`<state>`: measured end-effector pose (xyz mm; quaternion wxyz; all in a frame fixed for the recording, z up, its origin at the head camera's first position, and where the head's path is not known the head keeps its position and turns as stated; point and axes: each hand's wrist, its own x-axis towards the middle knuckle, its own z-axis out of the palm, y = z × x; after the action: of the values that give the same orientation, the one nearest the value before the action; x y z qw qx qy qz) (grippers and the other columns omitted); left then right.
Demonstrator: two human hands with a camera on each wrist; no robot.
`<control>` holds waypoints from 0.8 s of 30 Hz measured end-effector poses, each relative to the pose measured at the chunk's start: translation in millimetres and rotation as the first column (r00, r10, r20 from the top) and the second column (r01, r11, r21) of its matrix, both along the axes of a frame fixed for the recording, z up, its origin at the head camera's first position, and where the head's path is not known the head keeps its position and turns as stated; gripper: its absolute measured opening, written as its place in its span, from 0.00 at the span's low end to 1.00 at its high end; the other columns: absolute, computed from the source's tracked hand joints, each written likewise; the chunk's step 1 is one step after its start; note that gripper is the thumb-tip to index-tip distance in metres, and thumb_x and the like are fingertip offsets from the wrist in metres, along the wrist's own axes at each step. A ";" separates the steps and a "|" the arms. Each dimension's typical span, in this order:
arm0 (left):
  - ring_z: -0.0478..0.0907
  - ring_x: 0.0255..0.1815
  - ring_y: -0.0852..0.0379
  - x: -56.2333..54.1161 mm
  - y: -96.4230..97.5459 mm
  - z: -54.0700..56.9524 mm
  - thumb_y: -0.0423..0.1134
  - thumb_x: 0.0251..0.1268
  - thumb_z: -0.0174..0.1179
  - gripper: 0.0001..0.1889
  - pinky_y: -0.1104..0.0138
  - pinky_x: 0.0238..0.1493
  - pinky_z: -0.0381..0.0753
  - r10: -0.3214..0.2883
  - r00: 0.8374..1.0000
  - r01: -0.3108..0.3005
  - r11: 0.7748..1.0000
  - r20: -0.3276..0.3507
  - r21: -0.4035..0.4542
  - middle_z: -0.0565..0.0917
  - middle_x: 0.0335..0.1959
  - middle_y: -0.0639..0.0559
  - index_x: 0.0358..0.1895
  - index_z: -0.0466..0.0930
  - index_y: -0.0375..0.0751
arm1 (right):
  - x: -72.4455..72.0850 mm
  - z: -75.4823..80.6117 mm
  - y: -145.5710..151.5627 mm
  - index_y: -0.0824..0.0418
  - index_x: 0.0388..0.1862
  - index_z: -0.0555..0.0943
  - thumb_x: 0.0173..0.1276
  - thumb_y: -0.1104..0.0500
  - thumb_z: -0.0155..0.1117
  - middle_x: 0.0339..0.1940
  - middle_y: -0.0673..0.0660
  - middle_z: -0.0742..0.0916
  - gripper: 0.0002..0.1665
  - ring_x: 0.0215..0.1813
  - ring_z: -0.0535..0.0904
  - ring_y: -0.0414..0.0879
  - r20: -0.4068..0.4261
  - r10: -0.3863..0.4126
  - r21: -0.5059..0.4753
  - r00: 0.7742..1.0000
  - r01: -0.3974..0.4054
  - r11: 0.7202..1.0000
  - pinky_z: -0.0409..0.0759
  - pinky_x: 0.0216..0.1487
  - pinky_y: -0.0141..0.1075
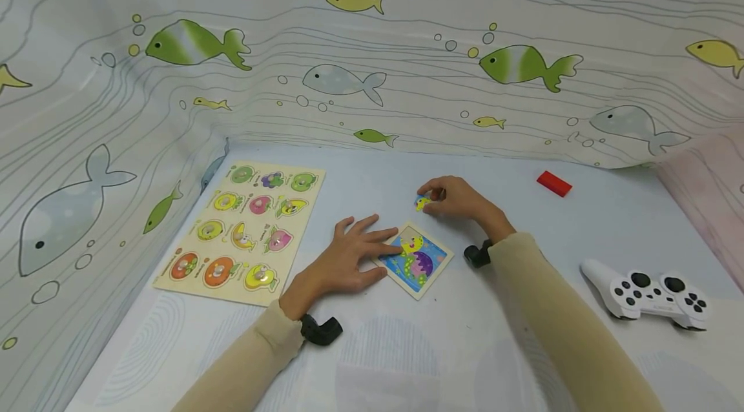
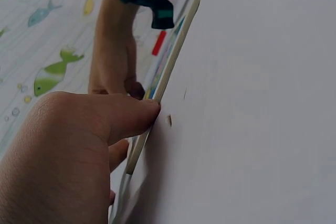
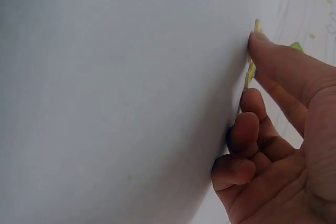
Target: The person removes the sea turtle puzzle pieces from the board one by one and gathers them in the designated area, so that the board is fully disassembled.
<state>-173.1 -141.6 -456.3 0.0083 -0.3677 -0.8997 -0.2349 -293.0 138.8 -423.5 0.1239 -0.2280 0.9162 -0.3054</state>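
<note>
A little yellow and blue puzzle piece [image 1: 422, 203] is just above the middle of the frame, pinched by the right hand [image 1: 456, 197] — its thumb and fingers close on it. Just below is a square puzzle [image 1: 446, 256] with a dinosaur picture. The left hand [image 1: 352, 257] has its fingers spread apart, touching the square. A fruit board [image 1: 299, 225] lies at left, a red block [image 1: 554, 184] at upper right — and a white game controller [image 1: 653, 297] at lower right.

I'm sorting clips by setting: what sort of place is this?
Probably a small play area, perhaps for children, though the wider room is out of view. A fish-patterned covering rises behind a pale surface where a fruit puzzle board and a small picture puzzle lie.
</note>
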 end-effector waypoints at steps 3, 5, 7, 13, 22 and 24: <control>0.53 0.84 0.43 0.0 -0.7 -0.6 0.57 0.66 0.53 0.25 0.35 0.75 0.42 0.006 1.000 -0.006 1.000 0.004 -0.010 0.70 0.77 0.61 0.67 0.78 0.68 | -4.7 0.7 -1.6 0.60 0.59 0.85 0.67 0.59 0.71 0.44 0.60 0.86 0.21 0.45 0.78 0.51 -0.026 0.005 0.004 1.000 -0.005 1.000 0.77 0.46 0.41; 0.53 0.84 0.43 0.3 -1.0 -0.9 0.57 0.67 0.53 0.25 0.35 0.75 0.42 0.006 1.000 -0.006 1.000 0.007 -0.010 0.70 0.77 0.61 0.67 0.78 0.68 | -8.0 0.3 -2.6 0.59 0.60 0.85 0.68 0.59 0.70 0.46 0.61 0.86 0.21 0.47 0.79 0.53 -0.034 -0.002 0.008 0.999 0.002 1.000 0.78 0.48 0.43; 0.53 0.84 0.42 0.6 -1.0 -1.4 0.56 0.67 0.54 0.25 0.35 0.75 0.42 0.004 1.000 -0.004 1.000 0.003 -0.005 0.70 0.77 0.61 0.67 0.78 0.68 | -11.4 -0.3 -3.8 0.59 0.60 0.85 0.69 0.59 0.69 0.48 0.63 0.86 0.21 0.49 0.79 0.54 -0.032 -0.019 0.010 0.999 0.019 1.000 0.78 0.50 0.45; 0.53 0.84 0.43 1.5 -0.7 -2.9 0.56 0.68 0.53 0.24 0.34 0.75 0.43 0.001 1.000 -0.001 1.000 -0.001 -0.008 0.70 0.77 0.60 0.67 0.78 0.67 | -20.8 -2.1 -7.1 0.56 0.62 0.84 0.69 0.56 0.69 0.54 0.65 0.84 0.22 0.55 0.77 0.57 0.006 -0.091 0.005 0.996 0.090 0.996 0.77 0.56 0.50; 0.54 0.83 0.42 2.2 -0.5 -1.7 0.56 0.68 0.54 0.24 0.34 0.75 0.44 -0.003 1.000 0.003 1.000 -0.015 -0.003 0.70 0.76 0.60 0.67 0.79 0.67 | -32.3 -4.0 -12.5 0.51 0.64 0.83 0.70 0.52 0.67 0.56 0.63 0.83 0.24 0.54 0.75 0.56 0.022 -0.159 0.043 0.987 0.158 0.987 0.72 0.55 0.49; 0.55 0.83 0.41 1.8 -1.0 -1.4 0.56 0.68 0.54 0.24 0.33 0.74 0.45 -0.003 1.000 0.003 1.000 -0.023 0.001 0.71 0.76 0.60 0.67 0.79 0.66 | -34.6 -3.5 -14.0 0.50 0.65 0.82 0.71 0.52 0.66 0.56 0.63 0.83 0.24 0.54 0.74 0.56 0.021 -0.162 0.048 0.987 0.161 0.986 0.72 0.55 0.49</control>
<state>-171.3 -142.6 -457.7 0.0182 -0.3716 -0.8990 -0.2311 -327.6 124.8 -426.9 0.1155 -0.1461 0.9369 -0.2959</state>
